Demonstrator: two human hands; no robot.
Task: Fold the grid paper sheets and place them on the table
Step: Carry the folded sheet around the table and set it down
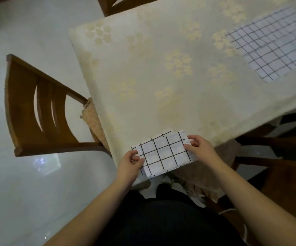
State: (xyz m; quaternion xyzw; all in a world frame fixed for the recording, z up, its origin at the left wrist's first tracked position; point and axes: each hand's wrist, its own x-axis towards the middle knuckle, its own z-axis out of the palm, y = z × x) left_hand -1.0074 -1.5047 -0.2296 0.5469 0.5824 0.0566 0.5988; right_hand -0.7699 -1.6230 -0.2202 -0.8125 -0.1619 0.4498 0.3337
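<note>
A folded sheet of white grid paper [163,152] with black lines is held over the near corner of the table [161,68], which wears a cream flowered cloth. My left hand [130,163] pinches its left edge and my right hand [199,147] pinches its right edge. Its layers are slightly offset, so a lower layer shows at the top and left. A stack of flat, unfolded grid paper sheets [274,43] lies on the table at the far right.
A wooden chair [37,110] stands at the table's left side, with a tan cushion on its seat. Another chair back [126,4] shows at the top. A chair with brown cushion [227,157] sits at the right. The white tiled floor [19,192] lies to the left.
</note>
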